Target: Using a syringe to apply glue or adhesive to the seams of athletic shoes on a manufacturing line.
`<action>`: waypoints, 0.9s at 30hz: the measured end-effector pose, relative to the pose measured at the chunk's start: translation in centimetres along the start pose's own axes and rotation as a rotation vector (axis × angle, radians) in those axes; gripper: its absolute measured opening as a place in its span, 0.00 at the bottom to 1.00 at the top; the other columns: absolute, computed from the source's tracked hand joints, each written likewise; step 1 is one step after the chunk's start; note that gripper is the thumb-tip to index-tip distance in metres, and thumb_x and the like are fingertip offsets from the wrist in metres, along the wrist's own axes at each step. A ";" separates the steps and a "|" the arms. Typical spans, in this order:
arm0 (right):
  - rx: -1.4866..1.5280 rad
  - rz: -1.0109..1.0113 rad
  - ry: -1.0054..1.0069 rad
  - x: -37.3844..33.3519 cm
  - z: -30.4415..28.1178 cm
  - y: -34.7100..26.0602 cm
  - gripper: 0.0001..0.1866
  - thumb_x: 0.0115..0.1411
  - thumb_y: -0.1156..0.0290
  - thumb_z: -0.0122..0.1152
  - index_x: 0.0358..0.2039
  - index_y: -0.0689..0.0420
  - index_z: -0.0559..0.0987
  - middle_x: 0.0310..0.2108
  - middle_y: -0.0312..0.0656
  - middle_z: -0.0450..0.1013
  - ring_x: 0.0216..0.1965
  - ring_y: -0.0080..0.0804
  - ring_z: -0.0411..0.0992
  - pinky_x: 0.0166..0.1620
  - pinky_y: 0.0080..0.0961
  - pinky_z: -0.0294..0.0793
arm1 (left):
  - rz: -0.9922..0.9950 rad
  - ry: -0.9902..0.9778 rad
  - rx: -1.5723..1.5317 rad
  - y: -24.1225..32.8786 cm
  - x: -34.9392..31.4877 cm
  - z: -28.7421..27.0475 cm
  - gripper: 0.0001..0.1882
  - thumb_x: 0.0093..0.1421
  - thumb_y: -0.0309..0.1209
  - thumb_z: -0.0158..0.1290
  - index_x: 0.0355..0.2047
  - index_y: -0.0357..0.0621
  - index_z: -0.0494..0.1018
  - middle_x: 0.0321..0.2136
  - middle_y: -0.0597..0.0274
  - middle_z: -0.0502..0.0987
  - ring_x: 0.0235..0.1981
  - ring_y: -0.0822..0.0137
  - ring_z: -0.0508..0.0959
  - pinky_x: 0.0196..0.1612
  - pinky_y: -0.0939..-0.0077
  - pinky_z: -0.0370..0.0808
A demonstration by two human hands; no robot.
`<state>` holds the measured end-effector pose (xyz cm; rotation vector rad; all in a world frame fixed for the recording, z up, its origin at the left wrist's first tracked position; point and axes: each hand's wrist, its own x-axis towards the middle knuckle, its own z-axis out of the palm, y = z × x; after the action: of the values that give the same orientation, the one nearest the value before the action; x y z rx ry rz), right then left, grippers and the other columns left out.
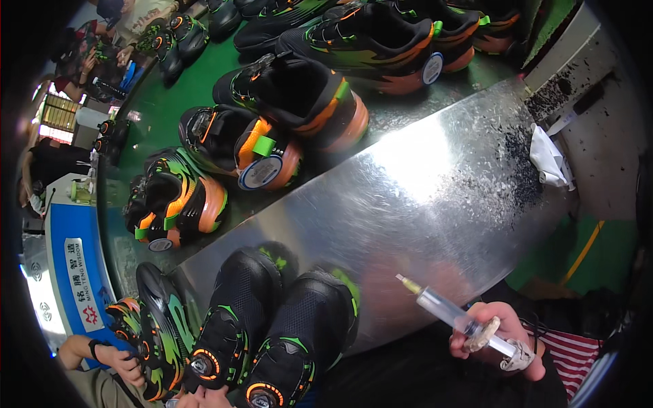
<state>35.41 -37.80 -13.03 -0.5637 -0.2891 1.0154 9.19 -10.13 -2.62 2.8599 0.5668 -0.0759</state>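
Note:
My right hand (pixel 507 334) is closed round a clear plastic syringe (pixel 445 309) with a yellow-green needle hub, its tip pointing up and left over the metal sheet. A lumpy, pale crust surrounds the barrel's flange. At the lower edge, my left hand (pixel 207 398) shows only as fingertips, pressed against a black sneaker (pixel 231 309) with green marks and an orange-ringed dial. Its mate, a second sneaker (pixel 303 326), lies close on its right. Both toes point away from me. The rest of my left hand is cut off by the frame.
A shiny metal sheet (pixel 326 224) fronts a green table (pixel 163 95) bearing several similar sneakers (pixel 292 95), some with round labels. More sneakers (pixel 160 326) stand at left, beside another person's hand (pixel 119 360). A crumpled white cloth (pixel 547 156) lies at the right. People sit farther back.

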 end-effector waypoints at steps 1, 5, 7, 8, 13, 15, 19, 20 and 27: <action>0.024 0.020 -0.036 0.7 0.3 -0.1 0.52 0.42 0.42 0.69 0.58 0.59 0.55 0.48 0.54 0.59 0.50 0.46 0.64 0.47 0.32 0.66 | -0.022 0.062 -0.040 -0.1 -0.4 0.3 0.50 0.31 0.47 0.71 0.48 0.27 0.62 0.43 0.40 0.66 0.45 0.44 0.67 0.50 0.55 0.65; -0.062 0.065 -0.121 2.2 0.3 0.1 0.52 0.43 0.33 0.60 0.58 0.59 0.57 0.48 0.56 0.60 0.50 0.46 0.64 0.50 0.37 0.62 | 0.043 0.074 0.019 -0.2 0.5 0.0 0.48 0.34 0.55 0.68 0.44 0.30 0.62 0.44 0.41 0.65 0.48 0.42 0.62 0.52 0.49 0.59; -0.136 0.052 -0.170 3.1 1.5 -0.3 0.52 0.45 0.31 0.55 0.58 0.61 0.56 0.47 0.55 0.62 0.49 0.45 0.64 0.53 0.40 0.55 | -0.024 0.168 -0.042 -0.5 0.2 0.2 0.48 0.35 0.57 0.66 0.45 0.32 0.61 0.44 0.42 0.62 0.48 0.42 0.61 0.53 0.49 0.57; -0.135 0.064 -0.207 3.7 1.1 0.0 0.52 0.46 0.31 0.54 0.58 0.62 0.56 0.47 0.54 0.63 0.50 0.45 0.64 0.54 0.40 0.53 | -0.077 0.185 -0.093 -0.5 0.1 0.8 0.49 0.35 0.58 0.66 0.46 0.32 0.59 0.45 0.42 0.61 0.48 0.42 0.61 0.53 0.49 0.57; -0.187 0.049 -0.233 4.6 0.4 1.4 0.53 0.47 0.30 0.52 0.58 0.63 0.55 0.49 0.52 0.61 0.48 0.42 0.66 0.52 0.38 0.52 | -0.012 0.105 0.034 -0.6 0.3 0.2 0.48 0.36 0.56 0.66 0.47 0.33 0.59 0.45 0.41 0.62 0.47 0.42 0.62 0.51 0.46 0.59; -0.188 0.048 -0.230 4.9 0.4 1.4 0.53 0.47 0.30 0.52 0.58 0.63 0.55 0.49 0.52 0.61 0.47 0.42 0.66 0.51 0.38 0.53 | -0.025 0.083 0.032 -0.4 0.7 0.1 0.46 0.37 0.54 0.66 0.46 0.33 0.60 0.42 0.42 0.64 0.46 0.41 0.63 0.50 0.46 0.59; -0.178 0.049 -0.250 5.3 0.4 1.9 0.53 0.46 0.30 0.52 0.58 0.64 0.56 0.49 0.52 0.61 0.46 0.41 0.66 0.48 0.36 0.55 | -0.054 0.133 0.081 -0.6 -0.3 0.2 0.47 0.35 0.55 0.66 0.46 0.33 0.61 0.43 0.40 0.65 0.46 0.40 0.64 0.50 0.45 0.59; -0.173 0.053 -0.253 5.5 0.4 2.1 0.53 0.46 0.30 0.52 0.58 0.64 0.56 0.49 0.52 0.61 0.46 0.41 0.66 0.48 0.36 0.55 | 0.005 0.092 0.164 -0.5 0.1 0.0 0.45 0.40 0.52 0.64 0.48 0.31 0.59 0.45 0.41 0.64 0.48 0.42 0.64 0.51 0.48 0.60; -0.146 0.069 -0.221 5.6 0.4 2.3 0.53 0.46 0.29 0.50 0.58 0.64 0.57 0.48 0.53 0.63 0.45 0.41 0.65 0.48 0.36 0.55 | -0.720 -0.155 -0.140 -11.9 -2.5 -9.4 0.10 0.57 0.22 0.50 0.40 0.35 0.75 0.52 0.48 0.64 0.52 0.55 0.67 0.51 0.64 0.69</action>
<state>36.41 -31.95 -14.15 -0.5966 -0.5456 1.1315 2.38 1.81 4.26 2.3467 1.4597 -0.3516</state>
